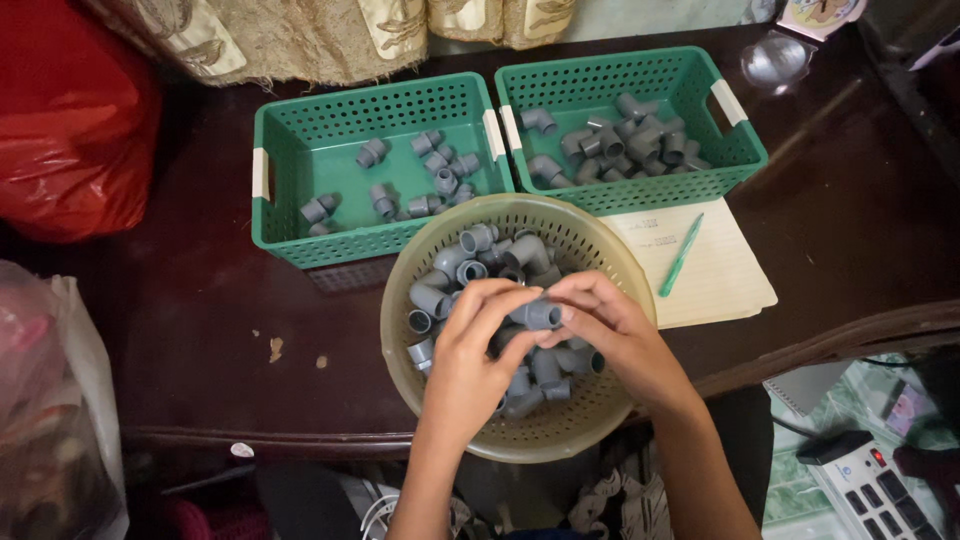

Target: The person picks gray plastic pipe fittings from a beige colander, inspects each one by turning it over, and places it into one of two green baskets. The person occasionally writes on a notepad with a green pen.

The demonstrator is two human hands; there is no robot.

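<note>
A round beige perforated basket (600, 245) sits at the table's near edge and holds several grey plastic pipe fittings (470, 255). Above it, my left hand (470, 350) and my right hand (610, 330) meet, and both pinch one grey pipe fitting (538, 315) between their fingertips. Behind the basket stand two green perforated baskets. The left green basket (275, 215) holds several small grey fittings. The right green basket (740, 150) holds a pile of grey elbow fittings (625, 140).
A yellow notepad (720, 275) with a green pen (681, 255) lies right of the round basket. A red bag (70, 120) is at far left and a plastic bag (50, 400) at lower left. A power strip (870, 480) lies on the floor at right.
</note>
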